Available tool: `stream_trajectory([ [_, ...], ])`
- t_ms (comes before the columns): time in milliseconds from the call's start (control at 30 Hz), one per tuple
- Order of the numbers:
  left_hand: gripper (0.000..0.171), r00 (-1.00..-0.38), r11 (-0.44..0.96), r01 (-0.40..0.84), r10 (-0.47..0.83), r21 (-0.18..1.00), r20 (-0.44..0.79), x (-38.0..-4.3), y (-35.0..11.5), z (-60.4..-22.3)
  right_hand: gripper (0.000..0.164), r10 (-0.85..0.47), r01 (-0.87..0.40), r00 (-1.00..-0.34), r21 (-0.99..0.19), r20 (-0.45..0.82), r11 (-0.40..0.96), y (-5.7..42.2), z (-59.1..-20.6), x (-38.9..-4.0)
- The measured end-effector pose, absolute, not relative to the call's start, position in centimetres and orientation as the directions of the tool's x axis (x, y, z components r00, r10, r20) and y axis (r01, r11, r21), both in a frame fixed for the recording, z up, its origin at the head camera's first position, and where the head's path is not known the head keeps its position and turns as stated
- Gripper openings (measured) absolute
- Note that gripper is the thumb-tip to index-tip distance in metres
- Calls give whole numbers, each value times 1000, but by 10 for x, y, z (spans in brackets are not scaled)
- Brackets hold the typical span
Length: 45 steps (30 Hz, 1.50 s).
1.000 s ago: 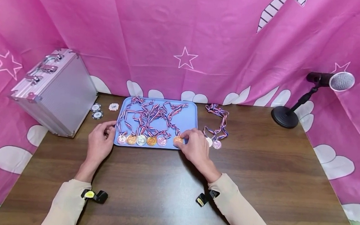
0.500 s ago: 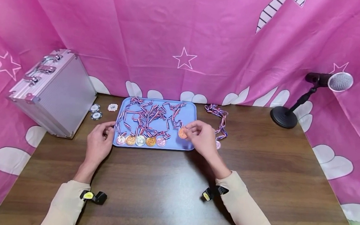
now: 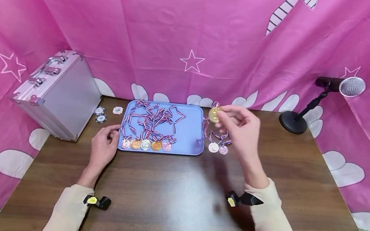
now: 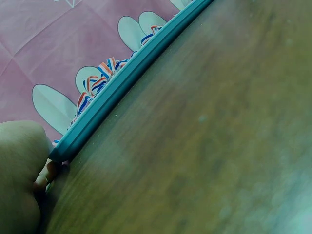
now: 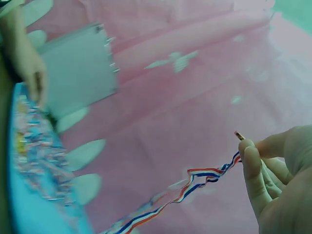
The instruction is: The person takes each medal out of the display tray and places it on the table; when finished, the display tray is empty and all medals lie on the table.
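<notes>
My right hand [image 3: 242, 131] pinches a gold medal [image 3: 214, 115] by its edge, raised above the table just right of the blue tray [image 3: 189, 135]. From the medal its red, white and blue ribbon [image 5: 200, 173] trails down in the right wrist view. With thumb and fingers, my left hand [image 3: 103, 143] holds the tray at its left front corner. The tray's rim [image 4: 112, 100] shows close up in the left wrist view. Along the tray's front lies a row of several medals [image 3: 145, 145], their ribbons [image 3: 154, 120] tangled behind them.
To the tray's right, a silver medal [image 3: 213, 147] and a pinkish medal [image 3: 223, 150] lie on the wooden table [image 3: 166, 200]. A silver case [image 3: 60, 96] stands at left beside several poker chips [image 3: 101, 118]. At back right is a microphone [image 3: 351, 86] on a stand.
My right hand has lifted the gold medal from the tray's front right and carried it right and up, its ribbon following. My left hand has stayed at the tray.
</notes>
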<state>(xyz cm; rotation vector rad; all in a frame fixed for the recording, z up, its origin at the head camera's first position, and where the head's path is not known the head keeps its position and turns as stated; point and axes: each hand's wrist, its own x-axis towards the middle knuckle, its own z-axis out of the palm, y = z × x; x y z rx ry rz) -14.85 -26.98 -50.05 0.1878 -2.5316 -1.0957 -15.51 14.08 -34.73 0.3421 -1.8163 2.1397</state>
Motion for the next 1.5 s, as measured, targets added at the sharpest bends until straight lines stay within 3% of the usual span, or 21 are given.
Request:
stream_trajectory([
  [200, 30, -918, 684, 33, -268, 729, 292, -149, -270, -501, 16, 174, -430, -899, -885, 401, -181, 164, -316, -159],
  [400, 31, -926, 684, 12, -268, 730, 266, -148, -271, -502, 15, 265, -459, -873, -873, 409, -165, 188, -327, -197],
  [533, 30, -926, 686, 15, -266, 727, 270, -148, -270, -503, 14, 309, -431, -874, -893, 376, -132, 202, -356, -207],
  [800, 30, -926, 683, 23, -260, 730, 273, -149, -268, -502, 19, 303, -112, -947, -994, 103, -12, 218, -445, -195],
  [1133, 32, -930, 680, -7, -275, 733, 246, -148, -271, -504, 19, 225, -70, -970, -994, 88, 85, 232, -490, -162],
  [1300, 31, -926, 681, 6, -272, 732, 260, -148, -271, -504, 20, 197, -38, -977, -970, 87, 240, 236, -495, -156],
  [1500, 31, -929, 682, -1, -271, 731, 252, -150, -271, -504, 12, 177, -93, -961, -851, 213, 516, 237, -500, -154],
])
